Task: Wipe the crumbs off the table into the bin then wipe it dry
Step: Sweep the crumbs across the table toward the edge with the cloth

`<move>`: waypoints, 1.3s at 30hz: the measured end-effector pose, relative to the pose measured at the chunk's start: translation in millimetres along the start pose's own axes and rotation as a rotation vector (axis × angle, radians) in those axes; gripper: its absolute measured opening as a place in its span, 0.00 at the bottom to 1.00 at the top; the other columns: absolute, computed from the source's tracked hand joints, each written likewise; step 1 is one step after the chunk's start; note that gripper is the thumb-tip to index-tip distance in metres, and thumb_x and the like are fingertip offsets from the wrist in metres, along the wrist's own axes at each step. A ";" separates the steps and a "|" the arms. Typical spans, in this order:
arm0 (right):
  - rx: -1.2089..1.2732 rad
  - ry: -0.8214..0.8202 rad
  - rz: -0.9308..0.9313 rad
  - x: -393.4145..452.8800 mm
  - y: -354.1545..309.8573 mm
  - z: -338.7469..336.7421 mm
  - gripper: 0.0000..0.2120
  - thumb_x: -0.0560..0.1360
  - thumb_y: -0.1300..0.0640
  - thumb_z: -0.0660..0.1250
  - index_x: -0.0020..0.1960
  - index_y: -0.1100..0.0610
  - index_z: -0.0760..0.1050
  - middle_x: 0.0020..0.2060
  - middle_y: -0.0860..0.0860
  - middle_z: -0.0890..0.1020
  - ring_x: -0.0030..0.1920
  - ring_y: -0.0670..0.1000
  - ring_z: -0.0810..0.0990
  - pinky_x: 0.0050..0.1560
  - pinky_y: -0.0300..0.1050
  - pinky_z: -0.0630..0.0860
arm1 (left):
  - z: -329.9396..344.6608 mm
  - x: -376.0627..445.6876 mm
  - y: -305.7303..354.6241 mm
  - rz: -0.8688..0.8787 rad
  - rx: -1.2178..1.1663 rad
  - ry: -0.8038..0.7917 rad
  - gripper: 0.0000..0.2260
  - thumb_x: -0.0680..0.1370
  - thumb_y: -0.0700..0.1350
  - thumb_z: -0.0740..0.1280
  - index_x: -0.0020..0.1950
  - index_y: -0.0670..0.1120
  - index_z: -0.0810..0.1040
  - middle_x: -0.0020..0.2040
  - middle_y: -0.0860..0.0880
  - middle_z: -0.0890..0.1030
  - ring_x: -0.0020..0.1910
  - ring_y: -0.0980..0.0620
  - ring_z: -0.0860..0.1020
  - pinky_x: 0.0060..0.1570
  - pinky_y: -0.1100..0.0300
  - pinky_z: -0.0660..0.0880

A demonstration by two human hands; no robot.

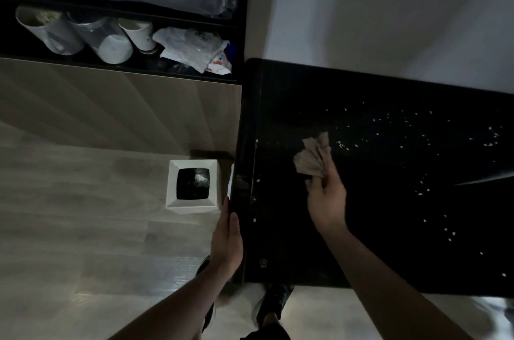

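Note:
A glossy black table [375, 228] fills the right half of the view. White crumbs [417, 131] lie scattered over its middle and right, with a few near the left edge. My right hand [326, 195] is over the table's left part, shut on a crumpled beige cloth [314, 156] that rests on the surface. My left hand [228, 245] lies flat against the table's left edge, fingers extended, holding nothing. A white square bin [169, 186] with a dark liner stands on the floor just left of that edge.
Pale wood floor [83, 228] spreads to the left. A dark shelf [125, 67] at the upper left holds cups, a jar and crumpled bags. A white wall [389, 19] rises behind the table. My shoes [274, 303] show below the table's near edge.

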State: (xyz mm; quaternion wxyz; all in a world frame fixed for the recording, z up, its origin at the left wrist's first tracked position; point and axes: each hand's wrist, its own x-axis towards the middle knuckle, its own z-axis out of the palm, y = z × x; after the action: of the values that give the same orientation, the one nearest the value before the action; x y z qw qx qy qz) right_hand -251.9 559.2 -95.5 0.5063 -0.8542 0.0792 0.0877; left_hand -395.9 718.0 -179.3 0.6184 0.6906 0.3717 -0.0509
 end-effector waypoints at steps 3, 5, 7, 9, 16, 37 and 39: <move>-0.162 0.066 -0.017 6.0 32.7 -28.1 0.31 0.81 0.64 0.60 0.81 0.43 0.61 0.78 0.44 0.69 0.77 0.45 0.67 0.77 0.42 0.66 | 2.5 2.1 6.2 0.002 0.031 0.000 0.22 0.88 0.51 0.51 0.84 0.58 0.58 0.74 0.62 0.68 0.75 0.59 0.66 0.74 0.59 0.64; -0.298 0.091 0.054 4.7 52.3 -35.2 0.31 0.81 0.63 0.60 0.81 0.45 0.60 0.81 0.46 0.63 0.81 0.53 0.59 0.81 0.54 0.59 | 2.8 0.5 10.5 0.002 0.029 -0.004 0.22 0.88 0.51 0.51 0.83 0.59 0.58 0.71 0.63 0.69 0.72 0.60 0.67 0.71 0.60 0.64; -0.412 0.102 0.084 -3.6 67.0 -28.4 0.30 0.81 0.62 0.59 0.81 0.48 0.61 0.82 0.49 0.59 0.82 0.59 0.55 0.81 0.58 0.53 | 1.8 -0.2 11.3 -0.007 0.015 -0.003 0.21 0.89 0.50 0.51 0.83 0.59 0.59 0.71 0.64 0.69 0.71 0.61 0.67 0.70 0.61 0.63; -0.458 0.109 0.078 -15.9 71.1 -10.4 0.31 0.78 0.59 0.56 0.81 0.51 0.62 0.82 0.52 0.58 0.82 0.61 0.54 0.81 0.61 0.50 | 0.7 0.2 10.3 -0.019 -0.007 -0.009 0.22 0.89 0.50 0.52 0.83 0.58 0.59 0.72 0.64 0.68 0.73 0.62 0.66 0.71 0.62 0.62; -0.254 0.029 0.043 -52.3 22.9 82.9 0.32 0.79 0.65 0.59 0.82 0.50 0.61 0.82 0.45 0.54 0.83 0.53 0.50 0.82 0.55 0.44 | -6.4 10.9 0.8 -0.087 -0.143 -0.091 0.22 0.88 0.48 0.55 0.83 0.57 0.61 0.74 0.65 0.69 0.74 0.64 0.68 0.69 0.69 0.64; 0.154 -0.193 0.028 -16.9 -49.6 74.5 0.34 0.83 0.63 0.60 0.78 0.32 0.58 0.66 0.45 0.81 0.55 0.43 0.84 0.57 0.48 0.83 | -13.2 -8.9 2.1 -0.093 -0.073 -0.077 0.22 0.89 0.48 0.53 0.84 0.51 0.62 0.80 0.54 0.68 0.80 0.56 0.65 0.78 0.62 0.60; 0.139 -0.136 0.009 -13.9 -28.6 41.0 0.31 0.84 0.61 0.59 0.79 0.34 0.59 0.70 0.42 0.78 0.64 0.42 0.81 0.66 0.53 0.79 | -9.6 -9.9 6.3 -0.099 -0.048 -0.057 0.22 0.89 0.49 0.52 0.84 0.52 0.61 0.79 0.55 0.69 0.79 0.56 0.66 0.75 0.64 0.61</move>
State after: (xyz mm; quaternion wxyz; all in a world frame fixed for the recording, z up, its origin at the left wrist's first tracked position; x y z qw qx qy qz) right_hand -261.9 609.4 -87.2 0.5681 -0.8087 0.0544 0.1422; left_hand -403.1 722.3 -166.7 0.6418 0.6546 0.3886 -0.0921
